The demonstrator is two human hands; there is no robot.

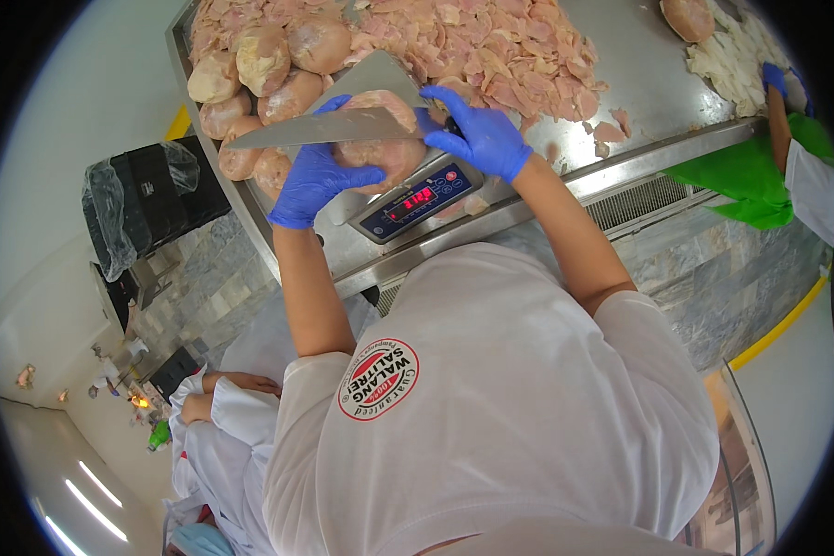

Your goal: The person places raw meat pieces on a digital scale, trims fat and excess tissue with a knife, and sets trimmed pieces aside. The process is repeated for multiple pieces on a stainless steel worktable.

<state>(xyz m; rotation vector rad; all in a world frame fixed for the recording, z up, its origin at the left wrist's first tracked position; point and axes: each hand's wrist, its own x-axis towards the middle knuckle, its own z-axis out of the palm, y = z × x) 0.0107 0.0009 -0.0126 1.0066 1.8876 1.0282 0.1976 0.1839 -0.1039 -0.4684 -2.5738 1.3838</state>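
Left hand (313, 181) in its blue glove cups the pale raw chicken piece (380, 139) on the small digital scale (417, 197), fingers wrapped around its near side. Right hand (477, 134), also gloved, grips the handle of a broad steel knife (329, 128), blade flat across the meat. Forearms angle up over the steel worktop (639, 74).

A long steel counter (639, 88) with a raised front lip runs across the top of the view. Below its edge sits a slotted vent grille (641, 201), and under that the front is faced with grey veined stone tiles (713, 278). The floor (797, 389) is pale, with a yellow stripe (780, 326) along the base. At left stands a black box wrapped in clear plastic (144, 199). Strip lights (88, 505) glow at lower left.
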